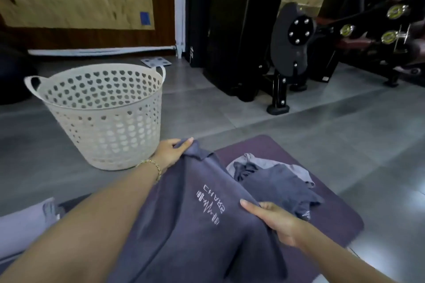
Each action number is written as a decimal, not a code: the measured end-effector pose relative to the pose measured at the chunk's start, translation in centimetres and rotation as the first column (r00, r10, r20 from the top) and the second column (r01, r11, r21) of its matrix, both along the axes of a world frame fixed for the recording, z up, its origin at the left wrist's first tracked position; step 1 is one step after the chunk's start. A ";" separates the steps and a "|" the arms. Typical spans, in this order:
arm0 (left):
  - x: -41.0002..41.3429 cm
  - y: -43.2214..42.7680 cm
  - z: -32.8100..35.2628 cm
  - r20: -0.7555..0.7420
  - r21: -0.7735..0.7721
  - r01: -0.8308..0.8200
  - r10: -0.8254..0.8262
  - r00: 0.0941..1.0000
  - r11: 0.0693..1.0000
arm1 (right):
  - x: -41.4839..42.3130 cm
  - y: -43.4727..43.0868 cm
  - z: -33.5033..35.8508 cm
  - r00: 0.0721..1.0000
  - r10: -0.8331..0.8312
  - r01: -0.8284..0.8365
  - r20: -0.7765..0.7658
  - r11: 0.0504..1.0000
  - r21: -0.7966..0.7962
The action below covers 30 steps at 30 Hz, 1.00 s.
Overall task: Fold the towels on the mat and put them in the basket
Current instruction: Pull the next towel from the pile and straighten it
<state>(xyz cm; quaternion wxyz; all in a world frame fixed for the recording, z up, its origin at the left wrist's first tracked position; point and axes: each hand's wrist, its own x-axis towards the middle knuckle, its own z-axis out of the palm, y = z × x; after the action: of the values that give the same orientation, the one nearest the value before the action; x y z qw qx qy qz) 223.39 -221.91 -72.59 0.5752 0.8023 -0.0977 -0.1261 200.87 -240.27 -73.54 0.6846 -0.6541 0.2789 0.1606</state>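
Observation:
A dark grey-blue towel with a white embroidered logo is spread between my hands over the purple mat. My left hand grips its far left corner, close to the basket. My right hand pinches its right edge. Behind the held towel a heap of crumpled towels, dark blue and light grey, lies on the mat. The cream plastic basket with heart-shaped holes stands upright on the floor to the left, and looks empty.
Grey tiled floor surrounds the mat. Black gym machines stand at the back right. A white scale lies on the floor behind the basket. Light grey cloth shows at the lower left.

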 end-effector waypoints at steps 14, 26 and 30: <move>2.0 -12.7 -19.2 -0.074 0.177 0.051 -0.038 0.997 0.983 | -2.8 -11.4 -20.1 0.921 -0.386 0.383 -0.052 0.922 -0.062; -0.9 -12.5 -22.1 -0.238 0.155 0.077 -0.038 0.971 0.985 | -2.3 -11.8 -23.8 0.896 -0.427 0.443 0.118 0.852 -0.279; -1.6 -9.5 -20.5 -0.253 0.203 0.093 -0.039 0.967 0.975 | -0.5 -11.2 -21.7 0.925 -0.317 0.377 0.209 0.825 -0.420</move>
<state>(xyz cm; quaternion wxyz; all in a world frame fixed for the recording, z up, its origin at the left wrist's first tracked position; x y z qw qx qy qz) 221.81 -231.41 -93.09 0.4891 0.8335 -0.0381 -0.2541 200.33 -251.44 -95.24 0.5477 -0.7424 0.3778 -0.0789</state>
